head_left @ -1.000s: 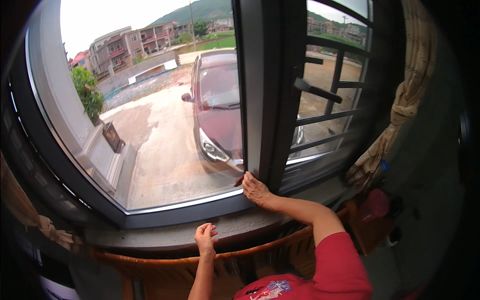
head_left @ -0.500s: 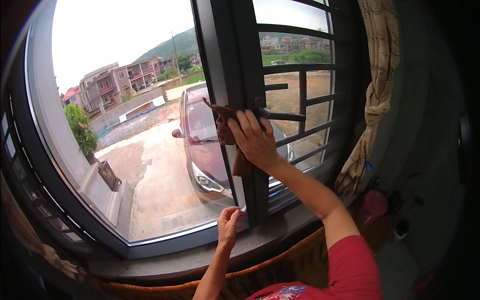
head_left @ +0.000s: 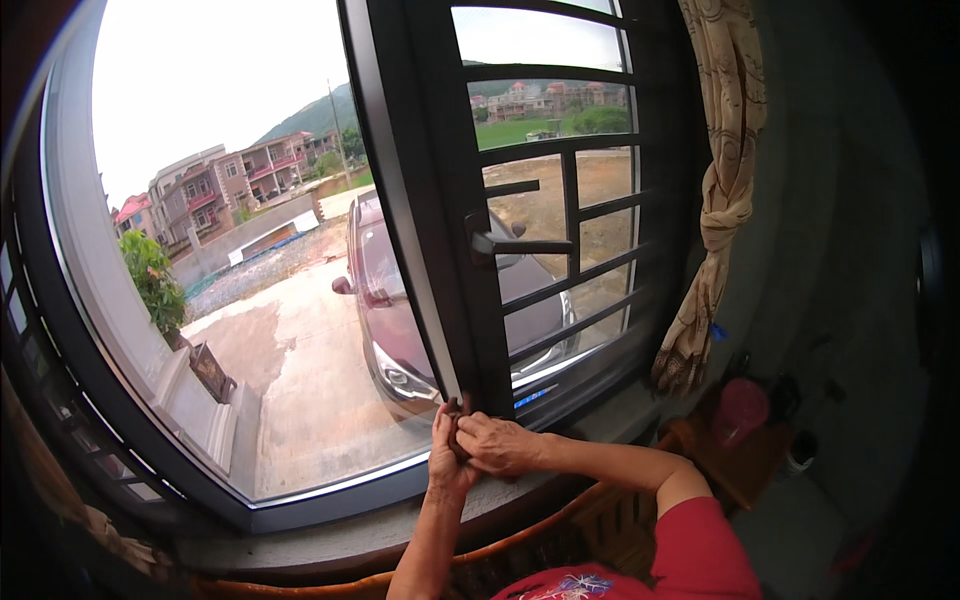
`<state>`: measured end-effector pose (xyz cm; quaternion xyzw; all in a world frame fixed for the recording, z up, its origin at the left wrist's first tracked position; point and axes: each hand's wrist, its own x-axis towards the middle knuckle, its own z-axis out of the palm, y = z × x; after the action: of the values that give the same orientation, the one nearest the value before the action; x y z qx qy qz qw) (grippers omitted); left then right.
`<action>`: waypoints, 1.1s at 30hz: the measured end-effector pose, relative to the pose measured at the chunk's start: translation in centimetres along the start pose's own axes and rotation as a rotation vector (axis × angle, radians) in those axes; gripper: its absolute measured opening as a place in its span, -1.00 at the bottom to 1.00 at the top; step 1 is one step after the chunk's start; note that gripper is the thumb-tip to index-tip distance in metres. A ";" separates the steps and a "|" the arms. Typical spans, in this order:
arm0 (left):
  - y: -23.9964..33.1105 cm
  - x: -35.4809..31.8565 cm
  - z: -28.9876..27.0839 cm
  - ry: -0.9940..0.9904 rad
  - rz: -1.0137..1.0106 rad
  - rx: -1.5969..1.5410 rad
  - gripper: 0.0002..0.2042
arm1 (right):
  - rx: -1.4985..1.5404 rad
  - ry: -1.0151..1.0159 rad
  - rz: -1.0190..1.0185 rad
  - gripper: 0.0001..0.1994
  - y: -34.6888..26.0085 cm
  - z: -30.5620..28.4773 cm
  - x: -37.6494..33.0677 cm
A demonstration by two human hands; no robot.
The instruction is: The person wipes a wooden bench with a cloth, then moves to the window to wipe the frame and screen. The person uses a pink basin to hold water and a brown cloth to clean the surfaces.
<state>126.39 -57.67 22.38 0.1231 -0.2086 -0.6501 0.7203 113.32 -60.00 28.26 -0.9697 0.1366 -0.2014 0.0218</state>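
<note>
One small dark brown cloth (head_left: 455,420) sits bunched at the foot of the dark metal window post (head_left: 440,230), against the sill, mostly hidden so its long axis cannot be told. Two hands meet on it: the left hand (head_left: 447,462) closed around it from below, the right hand (head_left: 503,443) curled over it from the side. One dark lever handle (head_left: 515,245) points right along a horizontal axis; one maroon car (head_left: 400,320) stands outside; one knotted beige curtain (head_left: 715,200) hangs at right.

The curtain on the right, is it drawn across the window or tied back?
Tied back. The curtain hangs knotted in a bunch beside the window frame, leaving the glass uncovered.
</note>
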 end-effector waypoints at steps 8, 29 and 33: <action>3.2 3.3 7.8 0.142 0.921 1.011 -0.47 | -0.434 0.983 0.170 -0.51 4.7 -17.8 3.7; 3.2 11.8 9.1 0.185 1.251 1.829 -0.30 | -0.003 0.845 0.128 -0.76 0.7 -23.1 -10.0; 2.4 11.7 9.4 0.183 1.276 1.785 -0.30 | -0.063 0.898 0.168 -0.68 -0.7 -25.1 -16.3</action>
<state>124.96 -68.02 33.33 0.5168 -0.5747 0.2376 0.5884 89.14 -54.49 45.08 -0.7722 0.2166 -0.5950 -0.0529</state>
